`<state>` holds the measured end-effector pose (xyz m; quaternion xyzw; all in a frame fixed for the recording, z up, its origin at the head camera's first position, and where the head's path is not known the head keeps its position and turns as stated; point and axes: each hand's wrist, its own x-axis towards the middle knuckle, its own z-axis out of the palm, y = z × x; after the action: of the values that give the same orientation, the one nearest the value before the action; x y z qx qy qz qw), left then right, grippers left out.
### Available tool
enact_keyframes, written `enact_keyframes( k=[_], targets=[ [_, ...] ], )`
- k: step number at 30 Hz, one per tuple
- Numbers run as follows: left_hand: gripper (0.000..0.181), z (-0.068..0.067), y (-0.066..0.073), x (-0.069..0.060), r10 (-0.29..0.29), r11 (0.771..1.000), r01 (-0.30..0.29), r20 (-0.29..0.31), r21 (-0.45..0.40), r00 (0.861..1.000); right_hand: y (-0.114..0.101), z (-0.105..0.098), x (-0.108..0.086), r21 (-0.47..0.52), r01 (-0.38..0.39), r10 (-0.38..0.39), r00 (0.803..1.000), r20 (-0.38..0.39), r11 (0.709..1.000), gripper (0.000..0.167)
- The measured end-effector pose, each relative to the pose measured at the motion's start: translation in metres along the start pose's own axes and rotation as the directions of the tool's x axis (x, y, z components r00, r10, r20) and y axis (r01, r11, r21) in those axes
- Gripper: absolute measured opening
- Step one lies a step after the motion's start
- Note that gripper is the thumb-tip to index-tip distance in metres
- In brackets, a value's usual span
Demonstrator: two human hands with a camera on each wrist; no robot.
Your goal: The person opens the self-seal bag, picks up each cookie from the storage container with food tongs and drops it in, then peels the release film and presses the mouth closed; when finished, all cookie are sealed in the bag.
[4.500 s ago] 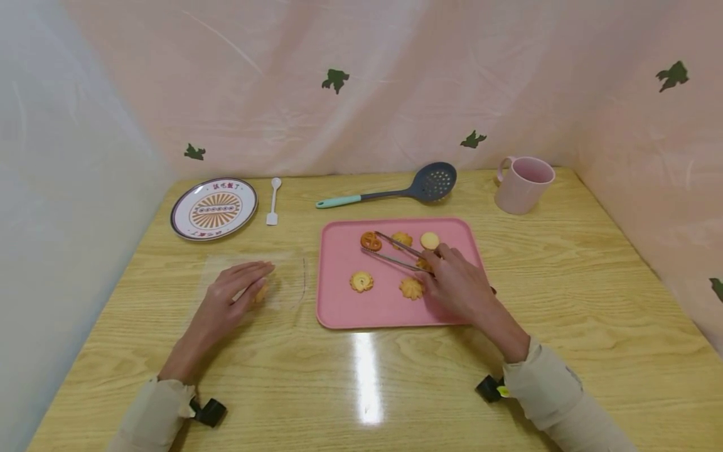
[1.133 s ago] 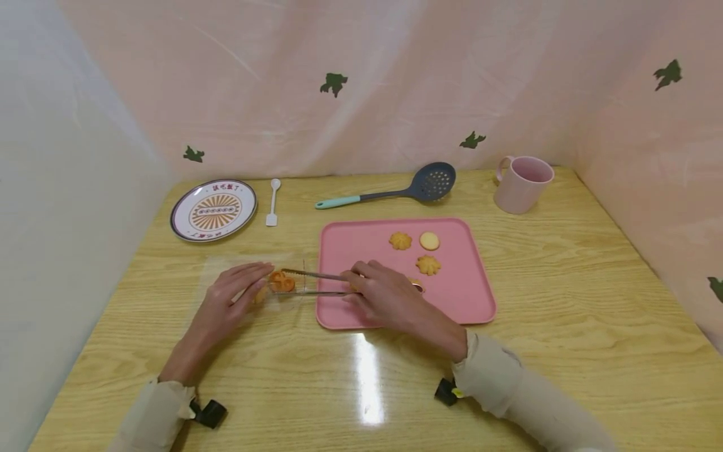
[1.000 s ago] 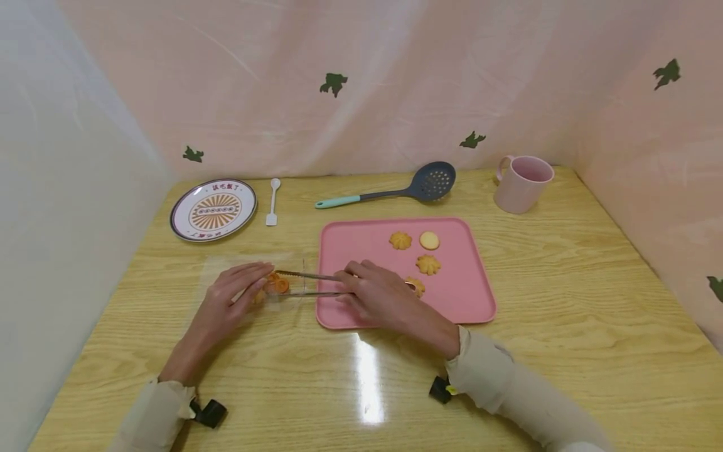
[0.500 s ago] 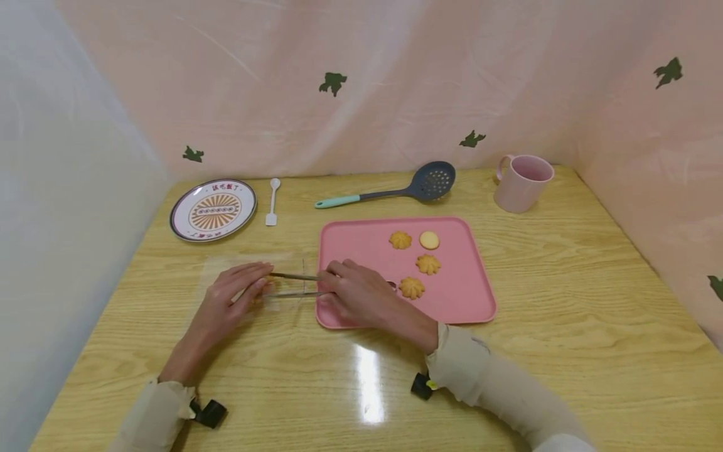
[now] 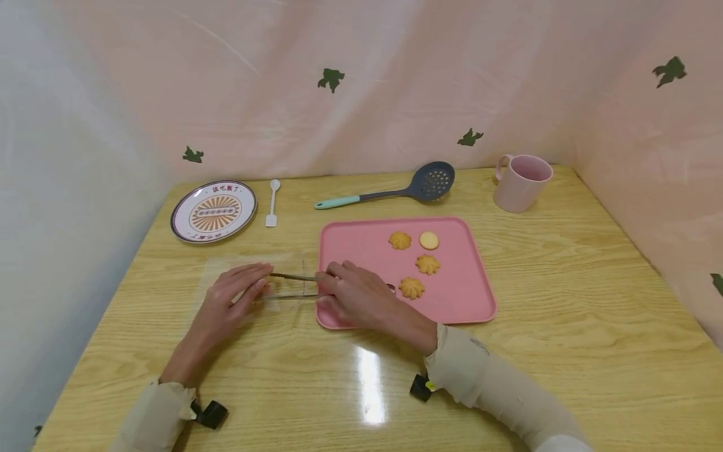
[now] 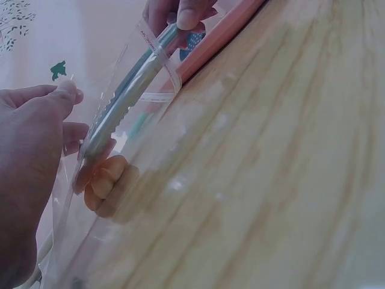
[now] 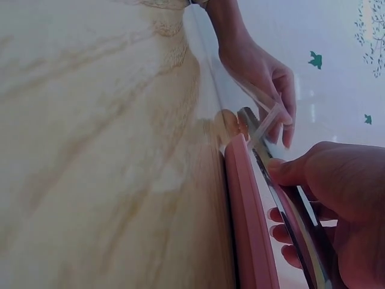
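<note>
A clear plastic bag (image 6: 162,66) lies on the table, its mouth toward the tray. My left hand (image 5: 228,301) pinches the bag's upper layer, holding it raised. Metal tongs (image 5: 294,277) reach into the bag, gripped between the thumb and fingers of my right hand (image 5: 356,292), which is over the tray's left edge. In the left wrist view, golden-brown cookies (image 6: 103,180) lie inside the bag at the tong tips; whether the tongs still clasp one, I cannot tell. The pink tray (image 5: 344,317) holds several cookies, among them a flower-shaped one (image 5: 428,264) and a round pale one (image 5: 428,240).
Behind the bag are a patterned plate (image 5: 214,211) and a small white spoon (image 5: 273,204). A slotted spatula (image 5: 432,182) with a mint handle lies behind the tray. At the back right stands a pink mug (image 5: 522,184). Curtains with green leaf shapes border the table.
The right hand has moved left from over the tray, and the tongs carried the pretzel-shaped cookie into the bag. A round cookie at the tray's front left is now hidden behind the hand. The left hand stays put.
</note>
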<state>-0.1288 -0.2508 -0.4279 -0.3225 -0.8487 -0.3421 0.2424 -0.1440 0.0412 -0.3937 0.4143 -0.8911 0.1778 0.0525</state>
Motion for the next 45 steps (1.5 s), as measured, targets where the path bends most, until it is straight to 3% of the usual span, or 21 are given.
enact_keyframes(
  k=[10,32,45],
  targets=[
    [0.037,0.001,-0.001,-0.002,-0.03,0.999,0.03,0.015,0.019,0.999,0.013,-0.011,-0.022,0.007,-0.067,0.067,0.997,-0.028,0.998,0.036],
    [0.042,0.001,0.002,-0.003,-0.099,0.994,0.097,0.04,0.049,0.994,0.046,-0.031,-0.07,-0.022,-0.12,0.116,0.984,-0.134,0.992,0.036],
    [0.043,0.001,0.002,-0.004,-0.1,0.994,0.098,0.037,0.051,0.994,0.065,-0.046,-0.098,-0.034,-0.276,0.268,0.952,-0.147,0.961,0.04]
  ],
)
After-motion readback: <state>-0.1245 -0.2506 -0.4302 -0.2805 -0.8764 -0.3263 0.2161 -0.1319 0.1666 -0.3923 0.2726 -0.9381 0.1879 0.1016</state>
